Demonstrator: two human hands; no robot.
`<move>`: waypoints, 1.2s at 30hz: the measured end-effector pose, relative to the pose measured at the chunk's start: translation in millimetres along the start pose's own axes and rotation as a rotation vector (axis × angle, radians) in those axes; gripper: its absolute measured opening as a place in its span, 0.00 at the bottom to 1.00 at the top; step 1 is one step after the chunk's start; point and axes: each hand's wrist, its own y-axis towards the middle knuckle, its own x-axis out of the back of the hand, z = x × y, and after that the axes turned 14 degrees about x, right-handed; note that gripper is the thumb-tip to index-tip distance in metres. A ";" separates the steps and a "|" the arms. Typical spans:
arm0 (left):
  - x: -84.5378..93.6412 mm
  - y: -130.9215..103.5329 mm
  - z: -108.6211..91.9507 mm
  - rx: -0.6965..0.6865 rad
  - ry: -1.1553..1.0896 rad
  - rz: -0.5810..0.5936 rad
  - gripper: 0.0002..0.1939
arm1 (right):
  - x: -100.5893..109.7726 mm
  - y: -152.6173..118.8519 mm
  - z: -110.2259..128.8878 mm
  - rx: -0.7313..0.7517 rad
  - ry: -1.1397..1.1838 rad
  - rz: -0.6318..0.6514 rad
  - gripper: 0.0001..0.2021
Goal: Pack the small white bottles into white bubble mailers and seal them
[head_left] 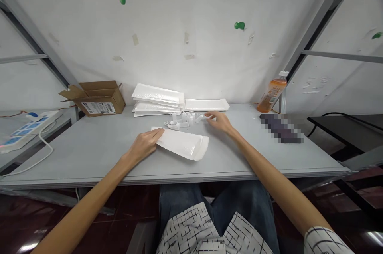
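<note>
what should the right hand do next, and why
Probably pinch the nearest small white item: the right hand is right beside it, though whether they touch is too small to tell, and the left hand holds a white padded envelope.

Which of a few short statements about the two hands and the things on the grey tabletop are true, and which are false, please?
1. The left hand holds a white padded envelope. True.
2. The right hand grips the clear plastic bottle of orange drink. False: that hand is at the small whitish plastic pieces, well left of the bottle.
3. The brown cardboard box is closed flat. False: its flaps stand open.
4. The stack of white padded envelopes lies to the right of the box. True.
5. The bottle has a green cap. False: its cap is white.
</note>
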 end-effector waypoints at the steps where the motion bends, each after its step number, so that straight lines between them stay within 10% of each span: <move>1: -0.4 -1.0 -0.2 -0.018 0.000 -0.003 0.24 | -4.7 4.8 -2.4 0.076 -0.117 0.042 0.16; 11: 8.9 5.5 -2.5 -0.065 0.087 -0.006 0.16 | -16.5 16.8 -22.4 0.314 -0.433 0.228 0.16; 23: 0.8 20.0 -9.1 -0.127 0.101 0.142 0.13 | 48.4 -19.4 -22.8 0.015 0.434 -0.118 0.21; 36: 6.4 3.3 -27.8 0.058 -0.061 0.371 0.27 | 46.0 -38.0 4.9 -0.005 0.528 0.257 0.15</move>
